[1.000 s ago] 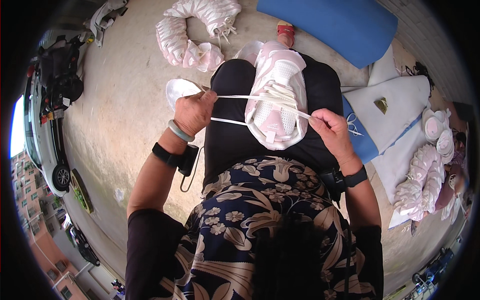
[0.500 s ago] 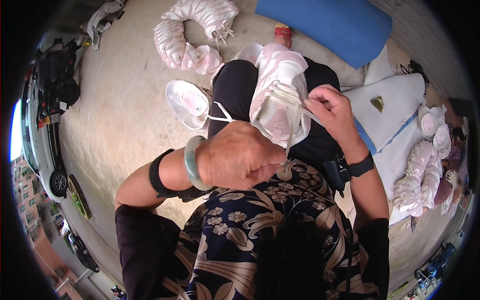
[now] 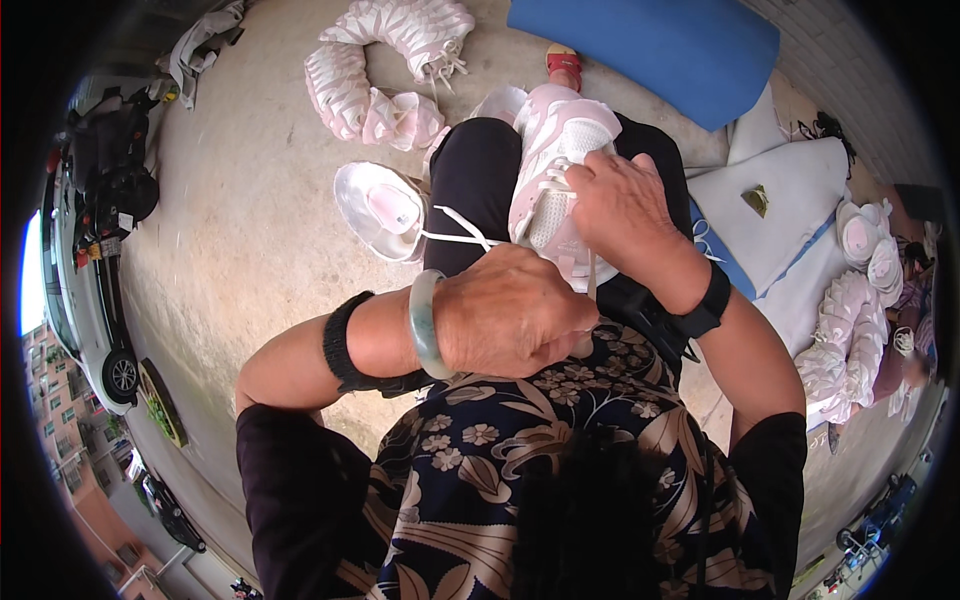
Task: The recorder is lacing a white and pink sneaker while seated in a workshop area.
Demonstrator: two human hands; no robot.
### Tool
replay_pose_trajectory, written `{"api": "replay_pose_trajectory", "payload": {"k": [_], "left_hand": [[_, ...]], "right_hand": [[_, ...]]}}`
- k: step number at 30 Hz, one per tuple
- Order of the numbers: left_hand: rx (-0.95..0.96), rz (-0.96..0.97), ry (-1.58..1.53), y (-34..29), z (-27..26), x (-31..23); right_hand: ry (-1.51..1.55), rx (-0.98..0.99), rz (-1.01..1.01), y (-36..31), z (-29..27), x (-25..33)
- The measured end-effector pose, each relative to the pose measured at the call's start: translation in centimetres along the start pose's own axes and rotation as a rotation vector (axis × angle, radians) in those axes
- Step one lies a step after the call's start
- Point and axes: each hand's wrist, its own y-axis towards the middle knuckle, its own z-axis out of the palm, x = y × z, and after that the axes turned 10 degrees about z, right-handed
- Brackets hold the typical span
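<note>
A pink-and-white sneaker upper (image 3: pixel 545 135) rests across my lap between my dark-trousered knees, its laces crossing the front. My left hand (image 3: pixel 515 310), a jade-coloured bangle at its wrist, is closed around a pale shoelace (image 3: pixel 592 275) that runs down from the upper. Over the right side of the lacing, my right hand (image 3: pixel 625 205) has its fingers bent and pressed against the lace rows, gripping lace there. Its fingertips are partly hidden. A loose white lace end stretches out to the left of my left hand.
Strung sneaker uppers (image 3: pixel 340 85) curl on the concrete floor ahead, with a single upper (image 3: pixel 375 212) left of my knee. A blue sheet (image 3: pixel 650 50) lies at the far right. White sheeting (image 3: pixel 770 195) and more stacked uppers (image 3: pixel 845 330) are on the right. A parked car (image 3: pixel 90 320) stands left.
My right hand has moved up and left from beside the upper onto its laces. My left hand, still holding lace, has shifted slightly right.
</note>
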Motion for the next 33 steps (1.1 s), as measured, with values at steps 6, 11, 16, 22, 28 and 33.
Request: {"api": "replay_pose_trajectory", "payload": {"k": [6, 11, 16, 22, 28, 33], "left_hand": [[-0.052, -0.071, 0.004, -1.3, -1.6, -0.6], [-0.110, -0.171, 0.072, -2.7, -3.2, -0.6], [-0.078, -0.310, 0.286, -4.1, -3.8, -0.3], [0.068, -0.368, 0.815, -4.9, -4.4, 0.9], [-0.049, -0.392, 0.913, -7.2, -4.3, 3.1], [-0.171, -0.377, 0.868, -11.4, -2.7, 6.7]], "right_hand": [[0.642, 0.052, 0.203, 2.2, -0.2, -1.2], [1.124, 0.206, 0.198, 3.1, -2.6, -1.5], [1.260, 0.464, 0.229, 3.0, -8.8, -1.7], [0.684, 0.418, 0.189, 0.8, -14.4, -5.4], [0.338, 0.414, 0.293, -3.9, -16.8, -9.9], [0.477, 0.380, 0.474, -12.0, -11.3, -14.0]]}}
